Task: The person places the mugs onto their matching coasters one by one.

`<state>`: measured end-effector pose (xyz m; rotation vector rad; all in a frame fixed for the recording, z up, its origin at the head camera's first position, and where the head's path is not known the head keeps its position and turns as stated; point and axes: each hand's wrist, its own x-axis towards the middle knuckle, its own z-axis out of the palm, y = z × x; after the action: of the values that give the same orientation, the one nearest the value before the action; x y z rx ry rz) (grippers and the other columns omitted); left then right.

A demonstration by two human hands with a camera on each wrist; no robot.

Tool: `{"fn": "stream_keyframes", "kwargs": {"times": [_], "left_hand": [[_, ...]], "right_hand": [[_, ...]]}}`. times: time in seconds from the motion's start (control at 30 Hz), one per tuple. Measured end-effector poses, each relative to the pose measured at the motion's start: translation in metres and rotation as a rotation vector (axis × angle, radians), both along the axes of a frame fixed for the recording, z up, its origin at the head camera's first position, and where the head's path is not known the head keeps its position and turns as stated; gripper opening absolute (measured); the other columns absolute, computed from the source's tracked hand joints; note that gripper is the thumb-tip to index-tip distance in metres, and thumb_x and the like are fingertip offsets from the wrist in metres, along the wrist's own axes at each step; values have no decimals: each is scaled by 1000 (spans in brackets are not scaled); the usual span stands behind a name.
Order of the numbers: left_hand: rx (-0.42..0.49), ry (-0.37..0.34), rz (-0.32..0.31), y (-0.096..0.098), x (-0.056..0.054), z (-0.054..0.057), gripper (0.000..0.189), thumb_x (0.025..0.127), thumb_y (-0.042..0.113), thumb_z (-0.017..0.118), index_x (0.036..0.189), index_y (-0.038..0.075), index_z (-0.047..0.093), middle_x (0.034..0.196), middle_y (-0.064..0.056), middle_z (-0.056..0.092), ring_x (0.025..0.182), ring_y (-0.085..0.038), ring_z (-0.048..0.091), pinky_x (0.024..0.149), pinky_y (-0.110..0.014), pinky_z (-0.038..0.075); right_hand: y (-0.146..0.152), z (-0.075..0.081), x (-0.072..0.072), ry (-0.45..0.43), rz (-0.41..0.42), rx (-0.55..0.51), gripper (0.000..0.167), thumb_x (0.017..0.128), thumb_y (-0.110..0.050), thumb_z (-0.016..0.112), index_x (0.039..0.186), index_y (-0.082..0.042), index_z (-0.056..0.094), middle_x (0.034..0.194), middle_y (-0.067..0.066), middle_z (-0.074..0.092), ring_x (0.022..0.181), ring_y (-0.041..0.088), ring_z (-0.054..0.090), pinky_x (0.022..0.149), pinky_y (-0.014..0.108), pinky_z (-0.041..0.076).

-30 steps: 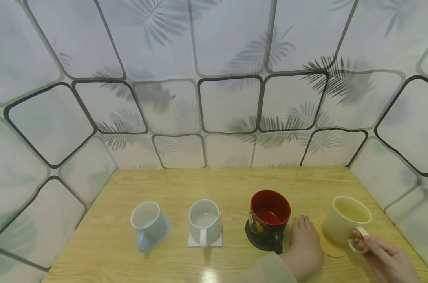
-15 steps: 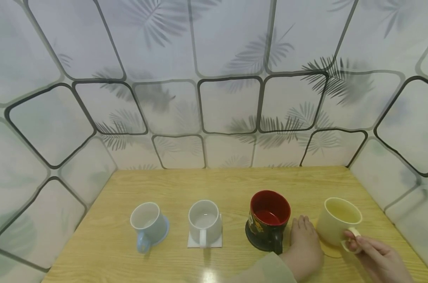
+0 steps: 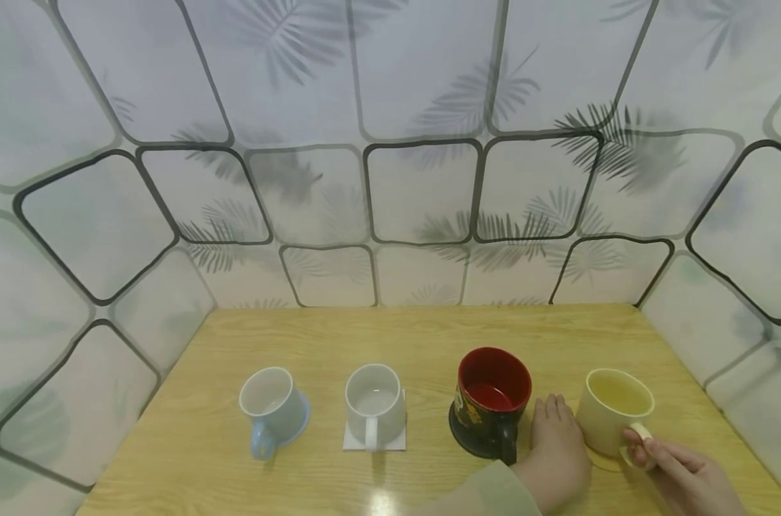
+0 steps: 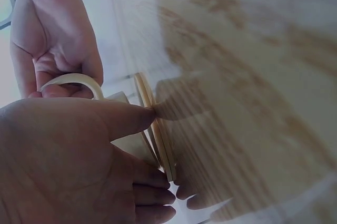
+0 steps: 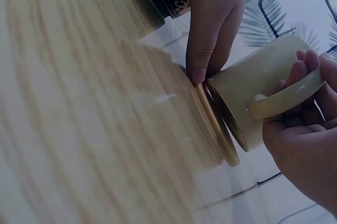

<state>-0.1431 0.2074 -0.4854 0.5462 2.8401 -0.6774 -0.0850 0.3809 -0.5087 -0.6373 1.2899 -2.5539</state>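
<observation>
A pale yellow mug (image 3: 612,416) stands at the right of the table, handle toward the person. My right hand (image 3: 683,469) grips that handle (image 5: 287,97), fingers through the loop. Under the mug lies a round yellowish wooden coaster (image 5: 217,126); a narrow, wedge-like gap shows between mug base and coaster in the right wrist view. My left hand (image 3: 556,444) rests on the table left of the coaster, fingers extended, thumb tip at the coaster's edge (image 4: 163,147) in the left wrist view. Just left of this hand is a black mug (image 3: 490,416) with red inside.
The black mug sits on a dark round coaster (image 3: 461,438). Further left are a white mug (image 3: 372,408) on a square white coaster (image 3: 393,441) and a light blue mug (image 3: 271,405) on a blue round coaster (image 3: 300,423). Patterned walls (image 3: 423,193) enclose the table (image 3: 319,330).
The right hand has brought the yellow mug leftward and a little lower, so it covers more of its coaster. My left hand has stayed in place.
</observation>
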Motion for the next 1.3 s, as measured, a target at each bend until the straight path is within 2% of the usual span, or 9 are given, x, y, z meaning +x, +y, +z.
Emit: {"fn": "stream_keyframes", "kwargs": {"times": [0.07,0.17,0.33,0.57,0.77,0.83,0.93,1.07,1.3], "left_hand": [[-12,3,-3,1,0,-2,60,105,72,33,160,50,29,167,30,27,158,7,24,132,-25,23],[-21,14,2,2,0,-4,59,105,73,33,159,51,29,167,30,26,157,7,24,133,-26,23],[-37,18,8,4,-2,-8,55,107,70,29,159,53,27,168,31,23,158,7,22,134,-27,21],[-58,34,12,4,-4,-9,59,104,74,29,160,54,24,169,32,20,159,8,20,134,-26,20],[-88,48,31,2,-1,-11,69,98,84,29,160,55,20,169,34,17,158,10,19,133,-25,19],[-94,45,29,2,0,-12,70,98,84,29,160,55,19,169,34,17,158,10,18,133,-25,18],[-100,40,28,2,0,-13,70,98,85,28,161,55,19,169,34,16,159,9,17,134,-26,18],[-108,37,32,3,0,-14,71,97,86,28,161,55,18,169,34,16,159,9,16,134,-26,17],[-130,26,15,4,0,-15,72,98,85,25,162,53,16,170,31,13,160,7,14,134,-25,16]], "right_hand": [[1,-1,2,-43,-14,12,49,114,5,26,115,11,74,139,6,73,130,8,68,105,18,57],[1,-1,3,-59,-19,26,49,114,4,27,115,11,75,138,5,73,129,8,69,104,18,57],[2,0,3,-93,-34,128,46,114,3,30,118,7,76,135,0,75,125,5,70,101,17,59],[9,8,0,-140,-40,409,45,116,-4,32,127,-2,75,130,-11,77,120,-1,70,97,11,56],[15,13,0,-266,-11,685,42,118,-17,35,131,-12,75,123,-15,78,115,-6,69,91,12,56],[17,14,0,-301,12,734,42,118,-21,35,133,-10,74,124,-15,78,115,-8,67,90,11,55],[22,14,-1,-311,54,759,43,118,-22,35,136,-7,71,126,-14,77,117,-8,66,90,9,53],[26,13,-3,-284,97,731,43,118,-18,34,138,-6,70,128,-11,77,119,-7,66,92,7,51],[26,9,-1,-208,41,704,43,117,-11,36,135,-17,74,128,-9,78,118,-2,70,93,8,53]]}}
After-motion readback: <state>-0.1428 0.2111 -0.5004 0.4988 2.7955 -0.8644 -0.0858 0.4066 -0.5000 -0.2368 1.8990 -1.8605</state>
